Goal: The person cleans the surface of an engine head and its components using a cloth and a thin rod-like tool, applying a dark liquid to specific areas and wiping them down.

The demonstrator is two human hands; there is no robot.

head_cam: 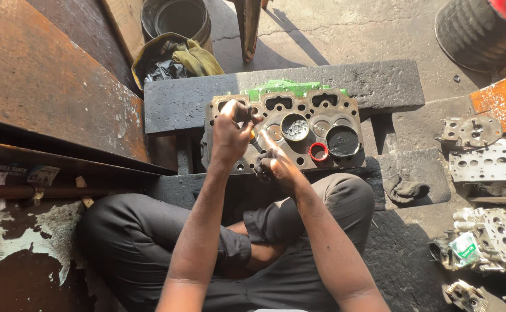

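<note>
A green engine cylinder head [282, 88] lies on dark blocks, covered by a rusty brown head gasket [316, 124] with several holes. My left hand [230, 134] is closed around a slim tool with a yellowish handle [253, 137], held upright over the gasket's left side. My right hand [276, 164] rests on the gasket's near edge, index finger stretched toward the tool's tip. A small tin of grey paste [294, 126], a dark lid [343, 141] and a red ring [318, 152] sit on the gasket.
I sit cross-legged on the ground in dark trousers. Rusty metal sheets [45, 81] stand at left. A bucket with rags [175, 52] is behind. Grey metal engine parts [489, 167] are piled at right, a tyre [478, 29] at far right, a dark rag [406, 189] nearby.
</note>
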